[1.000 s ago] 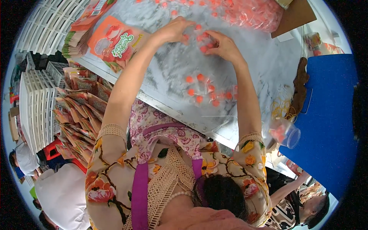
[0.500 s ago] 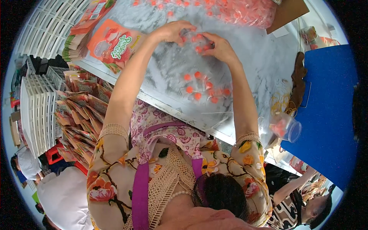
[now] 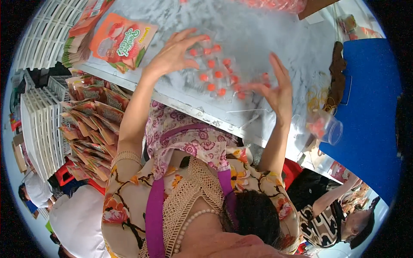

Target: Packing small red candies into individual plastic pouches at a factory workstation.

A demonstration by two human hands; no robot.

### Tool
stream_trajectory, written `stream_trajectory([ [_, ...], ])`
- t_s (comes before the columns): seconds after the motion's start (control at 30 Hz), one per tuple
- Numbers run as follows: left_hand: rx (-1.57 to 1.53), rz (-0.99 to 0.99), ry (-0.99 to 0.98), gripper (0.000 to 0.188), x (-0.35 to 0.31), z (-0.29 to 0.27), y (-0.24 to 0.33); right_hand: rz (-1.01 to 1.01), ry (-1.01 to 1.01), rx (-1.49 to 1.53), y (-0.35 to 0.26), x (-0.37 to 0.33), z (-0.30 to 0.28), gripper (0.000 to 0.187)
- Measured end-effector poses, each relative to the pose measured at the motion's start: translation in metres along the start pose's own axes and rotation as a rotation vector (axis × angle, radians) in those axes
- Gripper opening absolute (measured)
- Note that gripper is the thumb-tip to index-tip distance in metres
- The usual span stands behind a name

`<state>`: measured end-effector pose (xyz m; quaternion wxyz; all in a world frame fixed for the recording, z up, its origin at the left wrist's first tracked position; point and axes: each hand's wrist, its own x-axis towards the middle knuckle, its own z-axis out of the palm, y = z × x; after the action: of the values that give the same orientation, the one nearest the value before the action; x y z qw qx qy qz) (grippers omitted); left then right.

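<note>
Many small red candies (image 3: 218,75) in clear wrappers lie loosely together on the grey marbled table (image 3: 180,92) in front of me. At their left edge is my left hand (image 3: 172,55), fingers stretched and thumb apart, fingertips close to the nearest candies. My right hand (image 3: 277,88) hovers at their right side, its fingers spread and its thumb reaching toward a few candies. Neither hand visibly grips anything. A flat orange-red printed pouch (image 3: 122,43) lies left of my left hand.
Stacked flat pouches (image 3: 81,41) and white plastic crates (image 3: 45,124) stand left, beside upright pouches (image 3: 97,124). A clear jar (image 3: 329,129), rubber bands (image 3: 317,99) and a blue panel (image 3: 370,107) are right. A large candy bag (image 3: 279,4) lies at the back. Other people are nearby.
My hands have moved apart and nearer to me. The candies they were gathering at the back now lie with the nearer ones in one loose group. The view has shifted slightly.
</note>
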<state>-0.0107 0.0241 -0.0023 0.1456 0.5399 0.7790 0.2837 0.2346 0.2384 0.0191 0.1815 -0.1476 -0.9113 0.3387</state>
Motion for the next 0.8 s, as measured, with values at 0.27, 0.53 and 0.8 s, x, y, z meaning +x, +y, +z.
stream_trajectory([
  [0.27,0.11,0.113,0.292,0.058,0.0,0.069,0.031,-0.009,-0.02,-0.261,-0.011,-0.031,0.053,0.125],
  [0.53,-0.533,-0.095,0.317,0.034,0.015,0.088,0.072,-0.191,0.095,-0.07,-0.013,0.002,0.092,0.122],
  [0.8,-0.354,-0.057,0.672,0.031,0.028,0.094,0.062,-0.162,-0.075,0.061,-0.011,0.018,0.089,0.104],
])
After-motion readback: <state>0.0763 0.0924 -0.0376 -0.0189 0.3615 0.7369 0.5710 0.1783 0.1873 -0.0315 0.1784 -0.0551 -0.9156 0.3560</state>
